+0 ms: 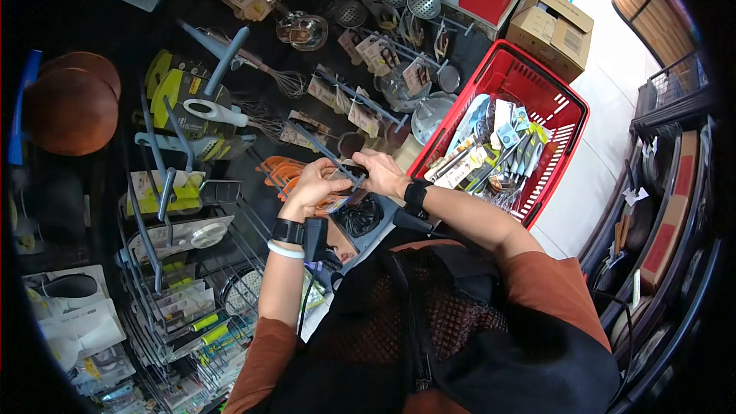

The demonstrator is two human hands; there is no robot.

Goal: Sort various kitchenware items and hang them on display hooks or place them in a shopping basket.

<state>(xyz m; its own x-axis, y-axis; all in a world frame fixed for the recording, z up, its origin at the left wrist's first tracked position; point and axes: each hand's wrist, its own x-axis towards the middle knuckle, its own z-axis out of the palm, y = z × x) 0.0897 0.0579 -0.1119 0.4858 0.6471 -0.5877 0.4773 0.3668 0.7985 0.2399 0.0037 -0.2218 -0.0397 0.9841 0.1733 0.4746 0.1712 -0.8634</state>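
My left hand (pixel 310 186) and my right hand (pixel 381 172) meet at the front end of a blue-grey display hook (pixel 316 142). The fingers of both are closed, with a small dark item between them that I cannot make out. Orange utensils (pixel 280 172) hang just beyond my left hand. Below the hands, a black plastic-wrapped bundle (pixel 359 216) sits in a grey container. Carded utensils (pixel 305 129) hang along the hook's far end.
To the right stands a red shopping basket (pixel 500 50) holding several packaged utensils, with a cardboard box (pixel 550 34) behind it. Whisks (pixel 285 80), slotted ladles (pixel 424 4) and wire racks (pixel 165 322) crowd the wall display. Pans (pixel 640 222) fill a rack at far right.
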